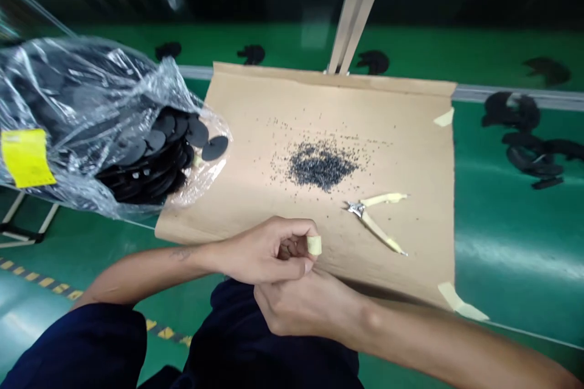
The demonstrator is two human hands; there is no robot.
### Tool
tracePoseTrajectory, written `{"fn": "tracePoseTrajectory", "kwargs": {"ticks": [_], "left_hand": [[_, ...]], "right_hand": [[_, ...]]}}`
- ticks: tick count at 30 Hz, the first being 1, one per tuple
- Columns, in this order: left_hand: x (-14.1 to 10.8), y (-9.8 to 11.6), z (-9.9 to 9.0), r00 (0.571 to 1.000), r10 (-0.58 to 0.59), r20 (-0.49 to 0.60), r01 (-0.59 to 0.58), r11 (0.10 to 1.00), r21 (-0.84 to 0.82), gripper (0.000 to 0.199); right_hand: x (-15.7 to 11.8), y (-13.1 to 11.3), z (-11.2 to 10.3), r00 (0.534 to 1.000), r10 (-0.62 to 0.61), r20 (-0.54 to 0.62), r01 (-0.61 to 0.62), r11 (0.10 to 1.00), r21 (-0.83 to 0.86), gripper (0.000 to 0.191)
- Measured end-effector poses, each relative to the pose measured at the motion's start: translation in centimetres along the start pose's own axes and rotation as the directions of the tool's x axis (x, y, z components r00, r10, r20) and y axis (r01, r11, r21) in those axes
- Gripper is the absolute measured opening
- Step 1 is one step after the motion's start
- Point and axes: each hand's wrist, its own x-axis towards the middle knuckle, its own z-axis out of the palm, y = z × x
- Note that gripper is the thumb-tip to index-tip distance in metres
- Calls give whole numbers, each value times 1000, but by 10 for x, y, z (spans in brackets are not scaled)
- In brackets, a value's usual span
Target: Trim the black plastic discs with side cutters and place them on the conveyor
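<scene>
My left hand (267, 252) is curled closed over the front edge of the brown paper sheet (246, 188). A short band of pale yellow tape (314, 245) sits at the tip of its index finger. Its thumb touches my right hand (310, 307), which lies just below and partly under it. The right fingers are mostly hidden, and whatever either hand holds does not show. Ahead and to the right, nippers (356, 209) with handles wrapped in pale tape lie spread apart on the paper. A pile of tiny black bits (323, 165) is scattered beyond the hands.
At left, a clear plastic bag (82, 73) of black discs (155, 143) spills onto the paper; it carries a yellow label (27, 158). Black curved parts (529, 152) lie on the green table (511, 219) at right. A metal post (360, 12) stands behind the paper.
</scene>
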Motion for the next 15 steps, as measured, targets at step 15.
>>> {"fn": "tracePoseTrajectory", "kwargs": {"ticks": [15], "left_hand": [[156, 34, -243, 621, 304, -722, 604, 401, 688, 21]], "right_hand": [[-100, 132, 17, 802, 548, -240, -557, 830, 33, 19]]}}
